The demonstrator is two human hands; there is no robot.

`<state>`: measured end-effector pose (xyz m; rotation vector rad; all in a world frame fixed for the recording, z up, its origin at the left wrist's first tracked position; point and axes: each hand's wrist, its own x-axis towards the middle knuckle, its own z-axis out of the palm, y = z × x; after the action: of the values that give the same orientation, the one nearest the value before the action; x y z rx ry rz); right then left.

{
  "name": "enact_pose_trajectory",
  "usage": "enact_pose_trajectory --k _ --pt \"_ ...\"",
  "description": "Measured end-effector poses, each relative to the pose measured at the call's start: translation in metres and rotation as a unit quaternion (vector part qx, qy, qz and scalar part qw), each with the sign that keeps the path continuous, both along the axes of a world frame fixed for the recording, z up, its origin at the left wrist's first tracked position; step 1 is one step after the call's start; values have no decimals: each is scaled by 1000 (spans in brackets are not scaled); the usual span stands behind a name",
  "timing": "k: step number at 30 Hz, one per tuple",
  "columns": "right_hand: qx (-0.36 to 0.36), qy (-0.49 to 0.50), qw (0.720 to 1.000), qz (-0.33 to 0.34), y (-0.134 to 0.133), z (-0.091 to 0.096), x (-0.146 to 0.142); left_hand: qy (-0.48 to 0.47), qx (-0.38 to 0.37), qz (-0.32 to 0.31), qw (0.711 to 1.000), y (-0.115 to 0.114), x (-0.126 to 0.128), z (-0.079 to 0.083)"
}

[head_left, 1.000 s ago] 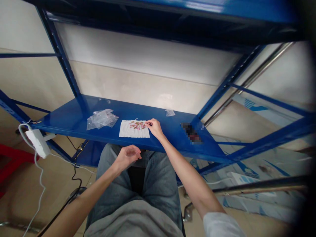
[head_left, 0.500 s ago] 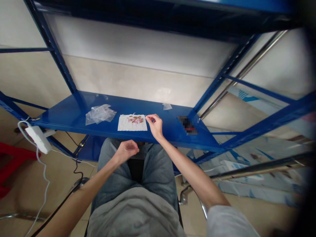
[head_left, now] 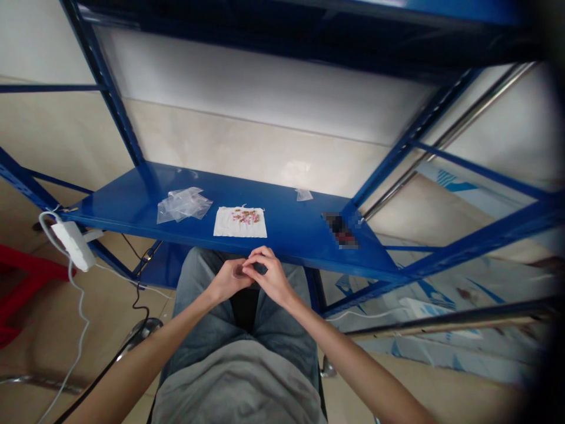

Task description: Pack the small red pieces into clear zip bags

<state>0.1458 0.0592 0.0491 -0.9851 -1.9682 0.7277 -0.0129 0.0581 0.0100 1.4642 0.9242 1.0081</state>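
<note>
Over my lap, just off the shelf's front edge, my left hand (head_left: 230, 279) is curled round what looks like a small clear plastic bag (head_left: 239, 270), mostly hidden by the fingers. My right hand (head_left: 267, 272) meets it there, thumb and fingertips pinched at the bag's opening; anything between those fingertips is too small to make out. In front of both hands a white cloth pouch (head_left: 225, 225) lies flat on the blue shelf (head_left: 291, 235). Small pink and brownish pieces, like beads or dried buds (head_left: 247, 217), are scattered on its right half.
Several clear plastic bags (head_left: 184, 204) lie in a pile on the left of the shelf. Another small clear bag (head_left: 303, 194) is at the back. A blurred-out dark object (head_left: 341, 230) lies at the right. A white power strip (head_left: 76, 244) hangs by the left post.
My right hand has come back from the pouch's right edge, down and left, to my left hand. The left hand has stayed over my lap. The view has shifted slightly.
</note>
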Motion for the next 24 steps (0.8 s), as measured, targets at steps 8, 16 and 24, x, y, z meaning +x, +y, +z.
enact_pose_trajectory --k 8,16,24 --pt "39 31 997 -52 45 5 7 -65 -61 -4 996 -4 -2 16" --pt "84 -93 980 -151 138 0 -19 -167 -126 35 977 5 -17 25" --pt "109 -141 963 -200 143 -7 -28 -208 -157 36 965 7 -29 38"
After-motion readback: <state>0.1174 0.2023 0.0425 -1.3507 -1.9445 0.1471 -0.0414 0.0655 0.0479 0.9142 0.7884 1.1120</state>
